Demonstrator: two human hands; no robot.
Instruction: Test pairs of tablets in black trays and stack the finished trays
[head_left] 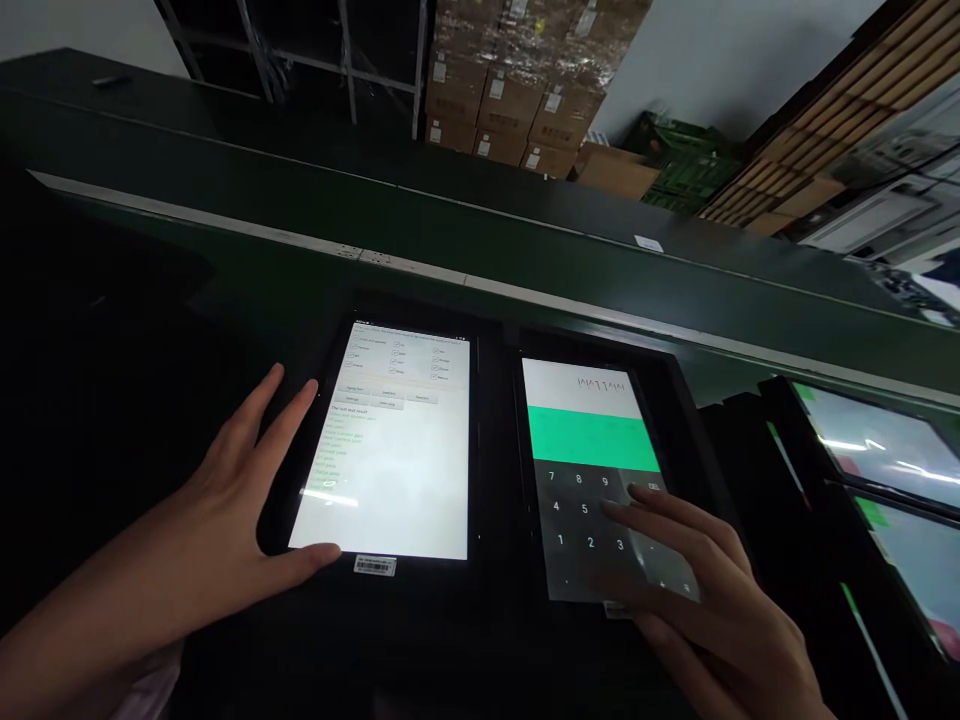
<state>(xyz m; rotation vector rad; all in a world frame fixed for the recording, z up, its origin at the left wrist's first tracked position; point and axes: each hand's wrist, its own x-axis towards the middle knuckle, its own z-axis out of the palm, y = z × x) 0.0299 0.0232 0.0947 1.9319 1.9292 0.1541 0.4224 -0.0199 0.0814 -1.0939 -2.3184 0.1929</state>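
Two tablets lie side by side on dark surfacing in front of me. The left tablet shows a white page with tick boxes, grey buttons and green lines of text; a barcode label sits at its lower edge. My left hand spreads its fingers along that tablet's left side, thumb near the bottom left corner. On the right tablet a calculator keypad is lit below a green band. Over the keypad's right side hovers or rests my right hand, fingers extended and apart, holding nothing; contact cannot be told.
At the right stand more lit tablets with coloured corners. A pale strip runs across the green bench behind the tablets. Farther back are wrapped cardboard boxes, a green crate and a metal rack.
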